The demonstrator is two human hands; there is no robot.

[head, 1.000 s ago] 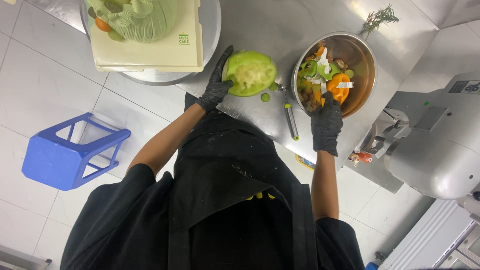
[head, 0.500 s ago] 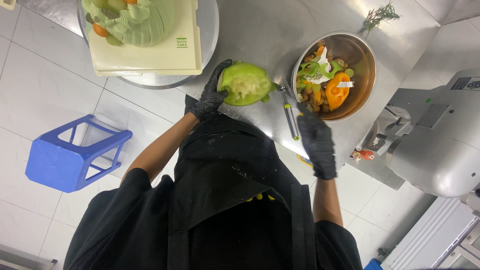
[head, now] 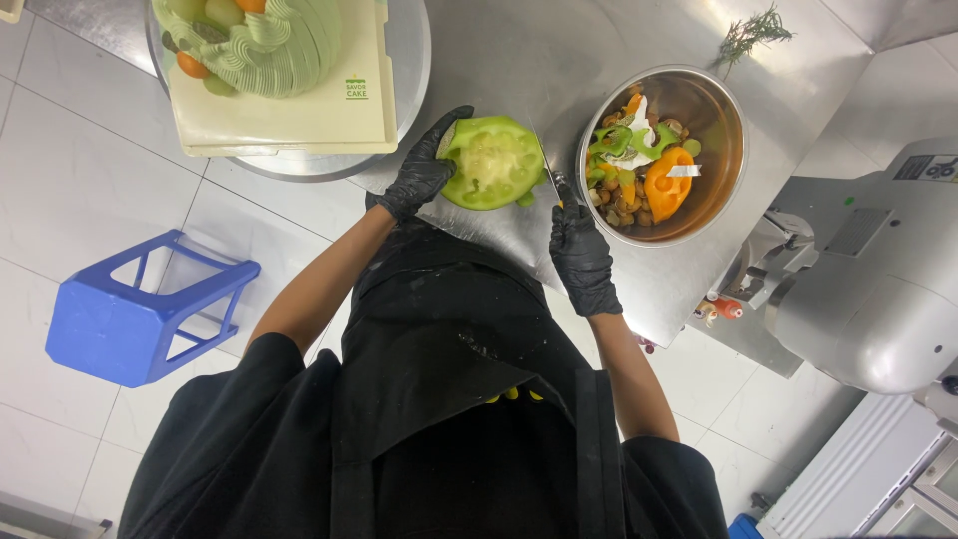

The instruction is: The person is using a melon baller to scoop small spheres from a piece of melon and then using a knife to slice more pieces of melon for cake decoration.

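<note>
Green fruit half (head: 494, 163), cut face up, sits on the steel table (head: 519, 50) near its front edge, between the cake board (head: 299, 115) and the metal bowl (head: 714, 150) of scraps. My left hand (head: 419, 172) curls its fingers over the fruit's left rim, gripping it. Right hand (head: 584, 255) is closed around a knife (head: 551, 172), blade touching the fruit's right side. Risk as I judge it: the wet fruit slips, and the blade skids toward the gloved left fingers or the fruit rolls off the edge.
</note>
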